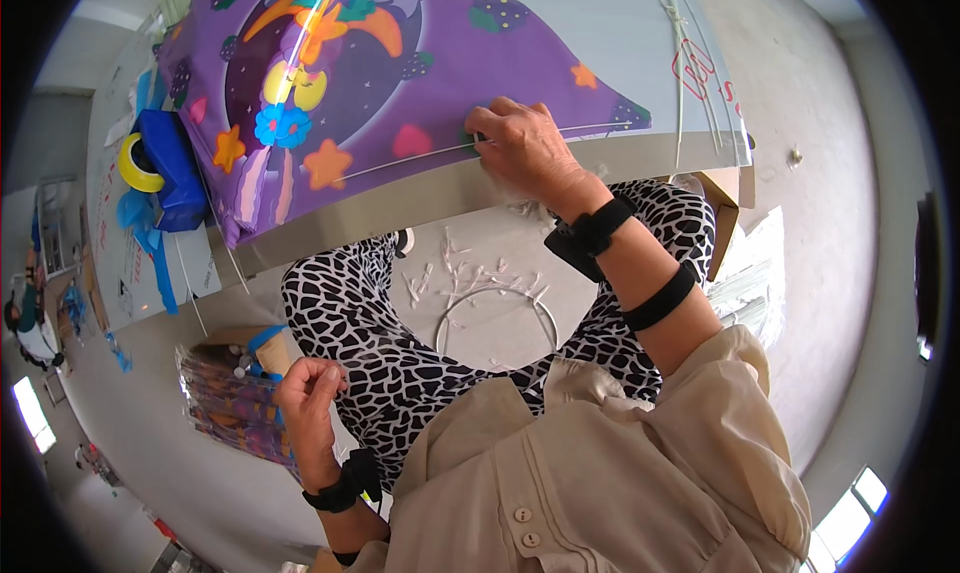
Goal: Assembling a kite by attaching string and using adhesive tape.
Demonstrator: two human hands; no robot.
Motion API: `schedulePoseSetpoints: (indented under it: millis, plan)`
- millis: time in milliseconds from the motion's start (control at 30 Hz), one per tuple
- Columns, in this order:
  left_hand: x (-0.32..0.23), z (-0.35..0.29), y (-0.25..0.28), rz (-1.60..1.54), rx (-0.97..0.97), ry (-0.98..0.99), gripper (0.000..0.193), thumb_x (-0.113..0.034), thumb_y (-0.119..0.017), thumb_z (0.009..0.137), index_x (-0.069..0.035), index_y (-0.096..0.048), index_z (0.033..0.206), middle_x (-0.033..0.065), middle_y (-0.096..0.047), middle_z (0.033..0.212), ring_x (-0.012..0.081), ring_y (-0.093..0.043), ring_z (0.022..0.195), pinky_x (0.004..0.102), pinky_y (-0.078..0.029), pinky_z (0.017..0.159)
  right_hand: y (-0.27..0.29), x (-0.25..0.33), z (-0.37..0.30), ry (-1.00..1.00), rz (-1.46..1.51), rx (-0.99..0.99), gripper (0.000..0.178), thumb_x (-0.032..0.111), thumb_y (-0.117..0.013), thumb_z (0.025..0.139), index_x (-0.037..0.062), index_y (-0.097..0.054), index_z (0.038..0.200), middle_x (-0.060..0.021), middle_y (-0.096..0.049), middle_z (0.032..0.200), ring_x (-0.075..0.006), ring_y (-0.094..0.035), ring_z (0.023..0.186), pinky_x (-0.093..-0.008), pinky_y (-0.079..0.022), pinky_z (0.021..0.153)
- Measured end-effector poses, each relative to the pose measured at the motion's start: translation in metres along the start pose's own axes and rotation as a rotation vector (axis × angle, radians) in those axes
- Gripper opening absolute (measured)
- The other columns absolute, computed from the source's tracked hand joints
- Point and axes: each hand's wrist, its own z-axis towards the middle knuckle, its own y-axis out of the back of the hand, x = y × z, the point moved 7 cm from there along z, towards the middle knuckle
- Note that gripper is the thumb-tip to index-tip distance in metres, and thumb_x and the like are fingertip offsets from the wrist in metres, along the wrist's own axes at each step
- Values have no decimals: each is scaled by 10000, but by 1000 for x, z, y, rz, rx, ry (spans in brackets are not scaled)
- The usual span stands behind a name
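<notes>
A purple kite sheet [370, 93], printed with a moon, stars and hearts, lies across the table in front of me. A thin white rod [430, 154] runs along its near edge toward the right corner. My right hand [525, 153] is closed over that edge, its fingers curled at the rod; the fingertips are partly hidden. Down by my left thigh, my left hand [308, 403] hangs away from the sheet with thumb and fingers pressed together. Whether anything small is between them I cannot make out.
A blue tape dispenser [172, 168] with a yellow tape roll [138, 163] stands at the table's left. White cords [678, 63] lie on the right. Below left is a box [255, 353] beside plastic-wrapped purple sheets [225, 403]. White scraps [470, 273] litter the floor.
</notes>
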Motion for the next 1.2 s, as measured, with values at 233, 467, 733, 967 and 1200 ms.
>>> schedulePoseSetpoints:
  millis: [233, 467, 733, 967, 1200]
  plan:
    - [-1, -2, 4, 0, 13, -4, 119, -86, -601, 848, 8, -577, 779, 41, -617, 740, 84, -537, 653, 210, -421, 627, 2, 0, 2, 38, 77, 7, 153, 65, -583, 762, 93, -612, 909, -74, -611, 850, -271, -609, 804, -386, -444, 732]
    - [-11, -4, 5, -90, 27, -51, 112, -91, -599, 826, 9, -577, 784, 60, -623, 825, 99, -541, 704, 224, -428, 672, 10, -5, 6, 84, 110, 44, 127, 43, -622, 735, 35, -578, 854, -112, -591, 800, -326, -598, 722, -397, -482, 650]
    - [-20, -6, 6, -110, 2, -94, 131, -99, -614, 841, 9, -568, 781, 54, -610, 746, 93, -528, 646, 225, -424, 619, 3, -6, 7, 54, -38, 170, 112, 29, -594, 746, 76, -586, 848, -69, -595, 859, -303, -605, 795, -391, -450, 724]
    - [-25, -8, 7, -196, -23, -97, 175, -118, -613, 873, -2, -553, 756, 43, -586, 689, 82, -498, 588, 215, -393, 555, 31, 22, 8, 167, 239, 99, 55, -7, -539, 802, 20, -506, 836, -118, -557, 738, -322, -565, 698, -386, -452, 627]
    - [-24, -9, 6, -190, -19, -123, 174, -105, -613, 874, -1, -550, 751, 39, -576, 666, 81, -487, 561, 207, -386, 528, 53, 35, 2, 59, 437, 111, 41, 3, -509, 879, -2, -522, 917, -124, -588, 725, -252, -589, 667, -323, -476, 637]
